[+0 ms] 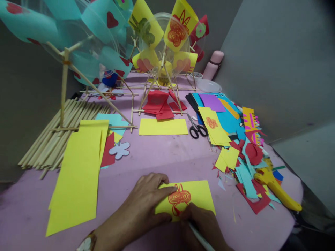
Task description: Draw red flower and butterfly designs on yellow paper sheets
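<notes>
A yellow paper card [200, 190] lies on the table in front of me, with a butterfly outline in red [179, 197] drawn on it. My left hand [150, 195] rests over the card's left side, fingers spread and pressing it flat. My right hand [200, 223] is closed around a red-tipped marker [200, 237] with a pale barrel. The marker's tip touches the lower part of the butterfly, where a lower wing is outlined. Part of the card's lower edge is hidden by my right hand.
Yellow strips [75, 174] and wooden sticks [54, 132] lie left. Ahead stand stick-framed wheels [164, 45] with paper cups, beside red pieces [157, 103]. Black scissors [197, 130], a finished butterfly card [213, 122], paper scraps [247, 177] and a yellow-handled tool [280, 188] lie right.
</notes>
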`<action>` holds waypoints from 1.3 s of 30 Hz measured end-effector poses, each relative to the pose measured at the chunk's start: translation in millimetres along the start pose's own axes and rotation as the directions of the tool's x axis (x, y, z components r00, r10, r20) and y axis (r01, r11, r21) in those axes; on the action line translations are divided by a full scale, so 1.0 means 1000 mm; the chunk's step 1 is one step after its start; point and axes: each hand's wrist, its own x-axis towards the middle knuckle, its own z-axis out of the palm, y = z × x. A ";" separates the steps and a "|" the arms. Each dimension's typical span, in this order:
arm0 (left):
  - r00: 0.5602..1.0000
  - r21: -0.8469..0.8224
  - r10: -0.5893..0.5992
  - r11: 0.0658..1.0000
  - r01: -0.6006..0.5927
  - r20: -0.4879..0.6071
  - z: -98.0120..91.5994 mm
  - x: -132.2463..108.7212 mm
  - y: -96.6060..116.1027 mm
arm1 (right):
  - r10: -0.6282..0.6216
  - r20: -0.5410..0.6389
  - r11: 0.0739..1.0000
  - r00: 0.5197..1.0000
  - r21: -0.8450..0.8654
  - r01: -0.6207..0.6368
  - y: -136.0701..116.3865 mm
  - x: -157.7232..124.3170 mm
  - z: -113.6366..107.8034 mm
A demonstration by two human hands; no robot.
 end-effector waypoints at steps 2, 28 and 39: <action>1.000 -0.003 -0.002 1.000 0.002 0.004 0.000 0.000 0.000 | -0.013 -0.004 1.000 1.000 0.006 0.013 0.001 0.000 0.000; 1.000 0.002 0.013 1.000 -0.013 -0.023 0.000 0.000 -0.001 | -0.030 0.029 0.999 0.999 0.032 0.029 0.005 -0.003 0.002; 1.000 0.010 -0.001 1.000 0.001 -0.004 0.000 0.000 0.000 | 0.058 0.057 0.997 0.997 0.045 -0.060 0.011 -0.007 0.004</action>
